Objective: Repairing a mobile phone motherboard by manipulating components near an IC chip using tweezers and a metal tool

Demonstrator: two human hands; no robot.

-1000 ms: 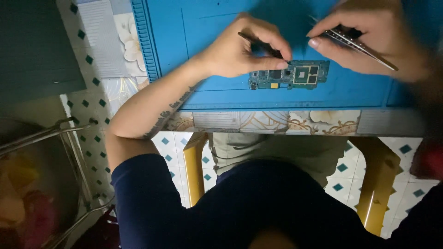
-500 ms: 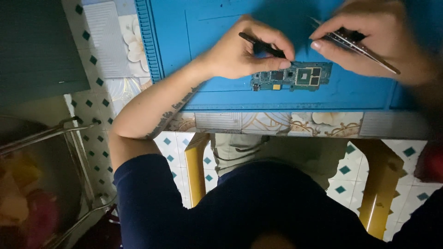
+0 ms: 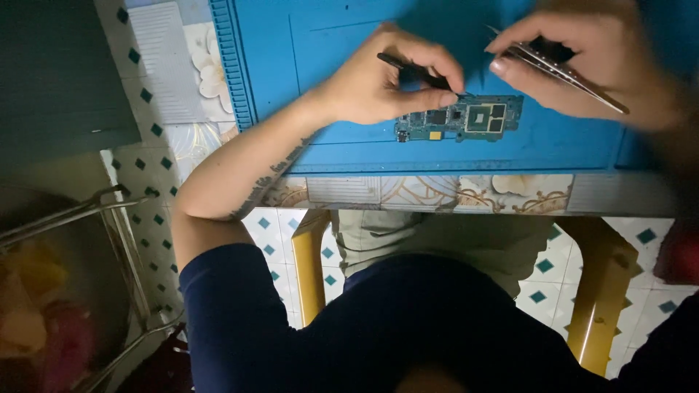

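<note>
A small green circuit board (image 3: 466,118) lies on a blue work mat (image 3: 328,44). My left hand (image 3: 378,84) pinches a thin black tool (image 3: 408,69) whose tip rests at the board's upper left part. My right hand (image 3: 597,65) hovers above and right of the board, gripping metal tweezers (image 3: 561,69) that point up-left, off the board. Both forearms reach in from the lower edge of the mat.
The mat sits on a table with a patterned tiled edge (image 3: 437,193). A yellow stool leg (image 3: 309,262) and another (image 3: 593,291) stand below on a tiled floor. A metal rack (image 3: 109,218) is at the left. My dark-clothed lap (image 3: 408,327) fills the bottom.
Both hands stay over the board with only tiny shifts. The black tool's tip has stayed at the board's upper edge; the tweezers remain lifted.
</note>
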